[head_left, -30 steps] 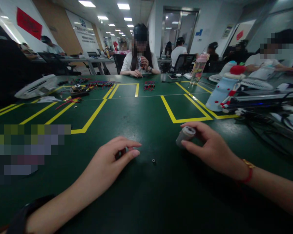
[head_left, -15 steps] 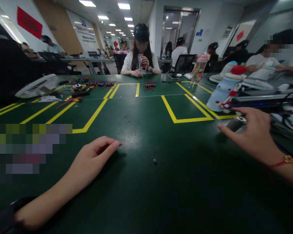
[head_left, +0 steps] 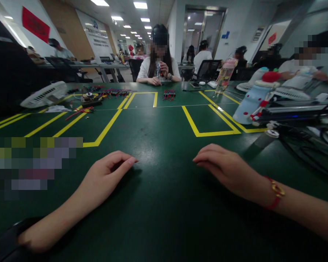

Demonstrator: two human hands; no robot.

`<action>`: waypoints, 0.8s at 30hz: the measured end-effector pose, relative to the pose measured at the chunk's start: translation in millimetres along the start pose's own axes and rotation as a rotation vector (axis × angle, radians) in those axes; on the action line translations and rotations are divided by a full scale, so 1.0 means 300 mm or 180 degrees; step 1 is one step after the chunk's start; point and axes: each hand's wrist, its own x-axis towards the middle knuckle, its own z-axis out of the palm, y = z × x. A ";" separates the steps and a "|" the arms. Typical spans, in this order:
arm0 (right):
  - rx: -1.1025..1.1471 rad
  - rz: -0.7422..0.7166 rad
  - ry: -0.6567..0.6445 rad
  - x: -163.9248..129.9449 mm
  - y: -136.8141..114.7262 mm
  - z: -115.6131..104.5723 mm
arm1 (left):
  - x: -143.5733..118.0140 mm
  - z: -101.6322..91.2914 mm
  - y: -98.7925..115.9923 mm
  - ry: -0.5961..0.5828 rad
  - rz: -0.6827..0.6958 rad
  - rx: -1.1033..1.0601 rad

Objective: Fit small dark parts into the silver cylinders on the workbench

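My left hand (head_left: 110, 176) rests on the green table at the left of centre, its thumb and fingertips pressed together. Whatever they hold, if anything, cannot be made out. Across from it, my right hand (head_left: 224, 169), with a red cord bracelet (head_left: 276, 193) at the wrist, points left over the table. Its fingers are bent and close together, and anything between them is hidden. Beyond the right hand, to its right, a grey cylinder (head_left: 265, 139) with a silvery top stands on the table, apart from the hand.
At right stand a blue bottle (head_left: 248, 103) with a red top and black cables (head_left: 303, 149). Farther back are a pink-lidded bottle (head_left: 225, 76) and red-and-black wired parts (head_left: 169, 95). A white fan (head_left: 45, 94) lies at left. Yellow tape (head_left: 218, 134) marks the table. A person (head_left: 158, 65) sits opposite.
My right hand has moved left from beside the grey cylinder, and its spread fingers have closed. The small metal ring-like part on the table is no longer visible. My left hand has hardly moved.
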 end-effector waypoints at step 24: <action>-0.1788 0.3140 0.0129 -0.239 0.455 -0.381 | -0.011 -0.009 0.037 -0.0190 -0.0194 -0.0073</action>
